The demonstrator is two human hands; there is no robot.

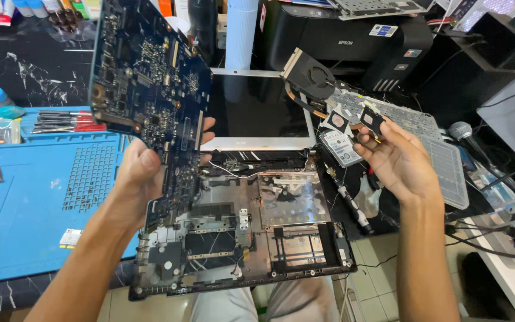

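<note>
Blue motherboard (pixel 150 89) held upright, cooler (pixel 323 89) lifted at right.

Left hand (pixel 144 170) grips the motherboard at its near edge, thumb in front, fingers behind, above the open laptop base (pixel 251 238). Right hand (pixel 391 158) pinches the cooler's copper pipe end, with the fan at the far end, over a grey keyboard (pixel 442 155). Blue mat (pixel 31 197) lies left; a hard drive (pixel 341 148) sits just beside the right hand.

A black marbled worktop (pixel 37 65) bears a blue mat (pixel 25 209); pale floor tiles (pixel 377 250) show below.
</note>
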